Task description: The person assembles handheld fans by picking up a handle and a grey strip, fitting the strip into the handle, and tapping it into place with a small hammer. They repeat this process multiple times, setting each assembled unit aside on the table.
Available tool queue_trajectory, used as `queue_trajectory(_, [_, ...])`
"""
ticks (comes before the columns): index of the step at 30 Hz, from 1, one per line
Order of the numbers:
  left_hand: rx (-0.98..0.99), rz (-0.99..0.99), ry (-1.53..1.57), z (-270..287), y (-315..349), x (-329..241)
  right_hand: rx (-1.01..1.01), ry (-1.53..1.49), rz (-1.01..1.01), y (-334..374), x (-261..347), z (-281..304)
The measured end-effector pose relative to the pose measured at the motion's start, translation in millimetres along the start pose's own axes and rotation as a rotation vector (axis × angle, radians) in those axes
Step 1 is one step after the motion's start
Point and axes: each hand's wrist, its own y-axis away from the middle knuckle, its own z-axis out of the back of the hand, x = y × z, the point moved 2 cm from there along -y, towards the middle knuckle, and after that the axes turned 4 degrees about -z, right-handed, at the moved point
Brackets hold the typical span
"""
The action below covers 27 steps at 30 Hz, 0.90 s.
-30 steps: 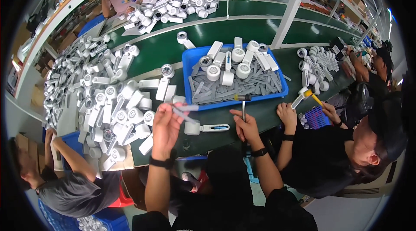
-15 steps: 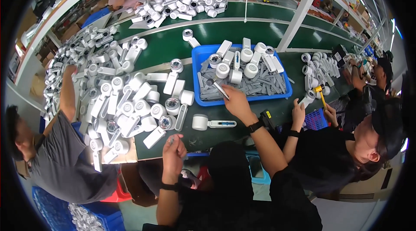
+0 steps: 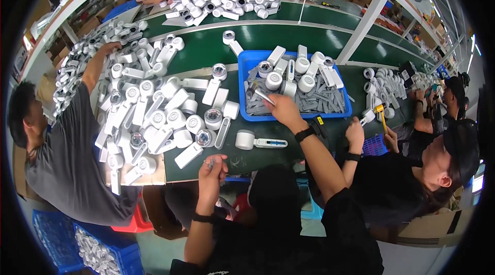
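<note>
My right hand (image 3: 285,112) grips a silver-handled tool (image 3: 265,97) with a dark head, possibly a small hammer, over the near-left part of a blue bin (image 3: 289,116). That bin holds many flat grey strips (image 3: 326,100), with several white handheld fans (image 3: 275,80) on top. My left hand (image 3: 211,172) is closed near the table's front edge, its fingertips pinched on a small greyish piece too small to name. Between my hands, a white handheld fan (image 3: 246,140) lies on its side, its handle showing a blue part inside.
A large pile of white fans (image 3: 154,120) covers the table to the left, where a co-worker in grey (image 3: 67,156) reaches in. At the right, another person holds a yellow hammer (image 3: 380,109) beside a purple basket (image 3: 375,145). A white post (image 3: 368,14) rises behind the bin.
The whole view has shifted slightly. My right hand with the tool has moved a little farther away over the bin. The left co-worker's arm now reaches farther across the pile.
</note>
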Motion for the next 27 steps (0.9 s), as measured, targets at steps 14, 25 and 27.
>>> queue_trajectory(14, [0.158, -0.396, -0.630, -102, -42, -30, 0.233, -0.954, -0.292, 82, 100, 76])
queue_trajectory(25, [0.023, 0.021, -0.137, -93, -50, 0, 0.098, -0.980, -0.495, 133, 74, 58])
queue_trajectory(27, [-0.022, -0.416, -0.568, -75, -58, -9, -0.014, -0.919, -0.517, 138, 52, 52])
